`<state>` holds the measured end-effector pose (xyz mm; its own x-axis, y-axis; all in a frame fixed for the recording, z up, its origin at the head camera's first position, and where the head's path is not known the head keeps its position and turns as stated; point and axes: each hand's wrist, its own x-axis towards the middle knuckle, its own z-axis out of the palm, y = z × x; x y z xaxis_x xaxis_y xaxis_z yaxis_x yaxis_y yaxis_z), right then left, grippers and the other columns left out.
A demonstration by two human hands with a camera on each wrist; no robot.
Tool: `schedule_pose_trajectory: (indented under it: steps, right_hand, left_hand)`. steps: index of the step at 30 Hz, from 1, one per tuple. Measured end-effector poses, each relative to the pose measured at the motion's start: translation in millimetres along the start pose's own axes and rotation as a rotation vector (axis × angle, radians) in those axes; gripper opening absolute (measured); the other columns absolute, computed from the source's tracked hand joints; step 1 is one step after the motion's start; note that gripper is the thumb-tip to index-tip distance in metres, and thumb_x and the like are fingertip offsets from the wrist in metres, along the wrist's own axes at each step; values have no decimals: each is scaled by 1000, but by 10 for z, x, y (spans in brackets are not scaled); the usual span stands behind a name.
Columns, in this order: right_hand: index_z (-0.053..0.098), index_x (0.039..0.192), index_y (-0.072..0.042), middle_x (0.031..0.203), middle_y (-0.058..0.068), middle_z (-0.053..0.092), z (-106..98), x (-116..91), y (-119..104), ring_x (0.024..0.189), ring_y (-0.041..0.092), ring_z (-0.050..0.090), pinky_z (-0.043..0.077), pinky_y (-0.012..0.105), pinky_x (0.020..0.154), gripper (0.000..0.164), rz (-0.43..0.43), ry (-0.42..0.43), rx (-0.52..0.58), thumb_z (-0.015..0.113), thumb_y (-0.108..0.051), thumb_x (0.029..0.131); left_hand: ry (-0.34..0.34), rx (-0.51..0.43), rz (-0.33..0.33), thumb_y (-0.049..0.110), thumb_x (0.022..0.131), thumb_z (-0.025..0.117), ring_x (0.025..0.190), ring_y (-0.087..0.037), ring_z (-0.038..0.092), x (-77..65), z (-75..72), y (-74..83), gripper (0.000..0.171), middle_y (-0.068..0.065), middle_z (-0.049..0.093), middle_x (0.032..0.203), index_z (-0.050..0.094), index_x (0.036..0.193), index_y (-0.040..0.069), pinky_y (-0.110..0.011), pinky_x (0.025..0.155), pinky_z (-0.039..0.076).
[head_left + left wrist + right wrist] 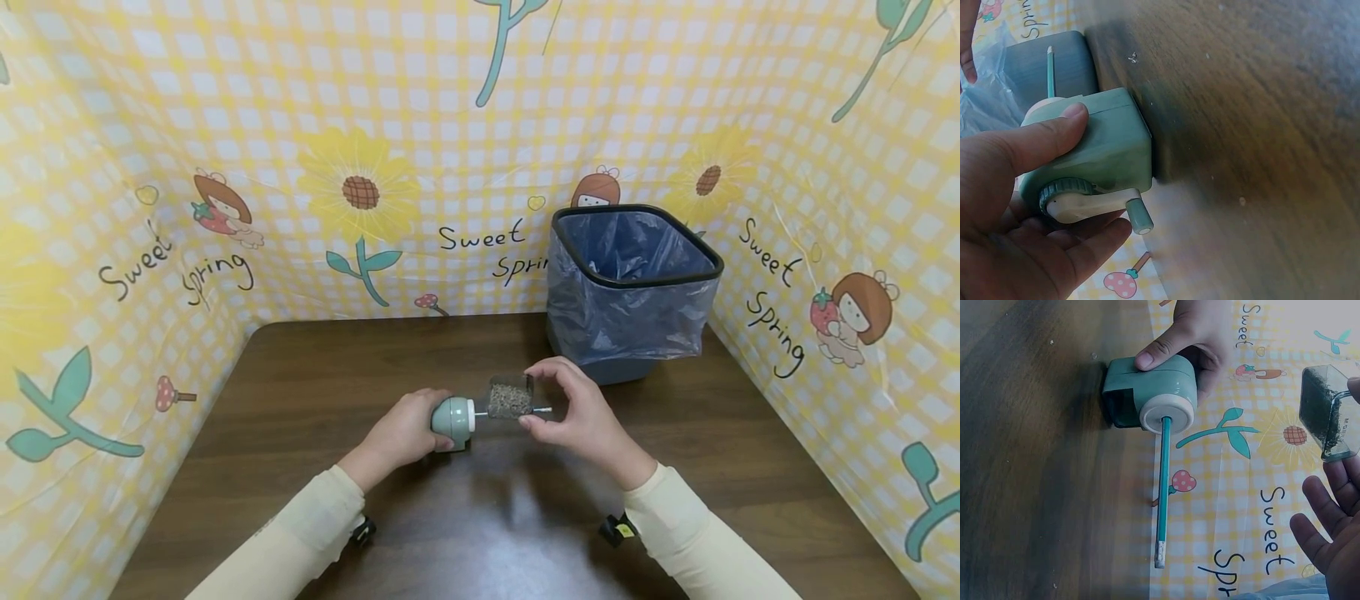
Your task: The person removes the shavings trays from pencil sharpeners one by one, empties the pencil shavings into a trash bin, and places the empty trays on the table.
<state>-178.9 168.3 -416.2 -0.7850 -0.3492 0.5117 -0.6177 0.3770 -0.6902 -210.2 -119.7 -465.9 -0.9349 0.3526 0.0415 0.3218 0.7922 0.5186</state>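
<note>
My left hand point(405, 429) grips a green crank pencil sharpener point(452, 421), thumb on top, on the wooden table. A teal pencil point(1162, 481) sticks out of its white round front, eraser end outward. The sharpener's crank point(1094, 205) shows at its back in the left wrist view. In the right wrist view a dark opening is visible in the sharpener's lower front. My right hand point(581, 408) pinches a clear shavings drawer point(510, 400) between thumb and fingers, apart from the sharpener and raised. Grey-brown shavings lie inside the drawer.
A dark blue bin point(637, 283) lined with a clear plastic bag point(637, 321) stands at the table's back right. Small crumbs point(1133, 57) are scattered on the wooden table point(337, 358). Yellow checked cloth point(285, 125) walls in the back and sides.
</note>
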Motion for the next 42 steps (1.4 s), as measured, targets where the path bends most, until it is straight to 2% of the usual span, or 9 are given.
schedule_pose_trajectory:
  steps: [6, 10, 13, 18, 26, 32, 37, 42]
  right_hand:
    - [62, 122, 4, 121, 12, 63, -63, 39, -203, 110, 18, 56, 41, 18, 100, 57, 21, -6, 1, 89, 1, 72]
    - [62, 121, 4, 120, 12, 64, -126, 59, -391, 108, 16, 56, 43, 19, 97, 53, 20, -13, -5, 87, 1, 74]
    - [63, 121, 2, 120, 13, 64, -146, 71, -437, 108, 15, 56, 43, 20, 98, 52, 22, -14, -5, 87, 0, 75]
    - [63, 122, 0, 121, 17, 64, -156, 89, -412, 110, 16, 56, 42, 18, 99, 53, 22, -12, 5, 87, 0, 75]
    - [62, 123, 4, 121, 18, 63, -198, 121, -465, 110, 16, 55, 42, 18, 99, 54, 36, -18, -1, 87, -1, 76]
    - [61, 123, 3, 121, 16, 62, -237, 179, -509, 109, 17, 56, 43, 18, 98, 52, 38, -40, -2, 86, 1, 77]
    - [62, 125, 0, 122, 12, 62, -229, 222, -328, 112, 21, 56, 42, 18, 100, 55, 34, -37, -15, 88, -2, 76]
    - [62, 126, -6, 124, 7, 63, -230, 244, -200, 113, 15, 55, 42, 20, 101, 57, 17, -32, -40, 91, -10, 76]
  left_hand:
    - [4, 2, 7, 20, 72, 95, 97, -21, 64, -1, -8, -2, 73, -9, 67, 124, 63, 136, 7, -41, 84, 56]
    - [-2, 7, -3, 20, 72, 95, 99, -21, 64, 1, -1, -9, 74, -10, 67, 126, 62, 137, 8, -42, 86, 56]
    - [-4, 7, -10, 20, 73, 95, 100, -22, 64, 5, 3, -17, 75, -10, 66, 129, 61, 138, 8, -42, 88, 55]
    - [-1, 10, -14, 20, 72, 95, 101, -22, 64, 9, -4, -21, 76, -11, 66, 130, 61, 139, 7, -42, 88, 55]
    - [-1, 13, -13, 20, 72, 95, 104, -23, 64, 2, 9, -36, 76, -12, 65, 133, 61, 139, 7, -43, 90, 55]
    - [11, 12, 2, 20, 71, 95, 101, -22, 64, 3, 11, -43, 75, -11, 66, 129, 62, 137, 7, -42, 88, 56]
    - [7, -5, 4, 19, 72, 95, 100, -22, 64, -2, 8, -32, 75, -11, 66, 128, 62, 138, 7, -43, 87, 56]
    - [9, -11, 9, 19, 72, 95, 98, -21, 64, -8, 1, -23, 74, -10, 67, 126, 62, 137, 7, -42, 86, 56]
